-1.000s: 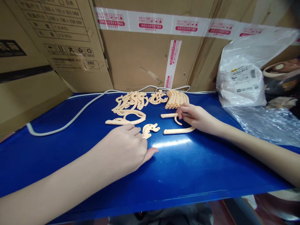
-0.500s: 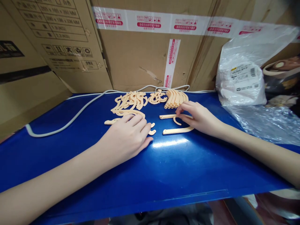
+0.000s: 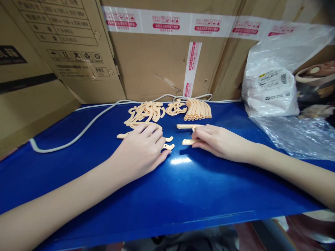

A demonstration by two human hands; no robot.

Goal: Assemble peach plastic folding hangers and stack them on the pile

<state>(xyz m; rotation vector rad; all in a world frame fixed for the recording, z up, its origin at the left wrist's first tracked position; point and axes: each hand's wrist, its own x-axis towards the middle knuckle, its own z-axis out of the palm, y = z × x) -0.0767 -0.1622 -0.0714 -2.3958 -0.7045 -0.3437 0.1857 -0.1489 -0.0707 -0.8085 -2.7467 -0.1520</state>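
A cream plastic bar (image 3: 186, 142) with a blunt, holed end has just been pinched in the right hand (image 3: 222, 141) and raised off the glossy blue tabletop (image 3: 157, 202), so its handling is under way. The left hand (image 3: 141, 147) is kept palm-down, fingers bent, over cream plastic curved-tipped pieces (image 3: 170, 146); whether they are gripped cannot be told.
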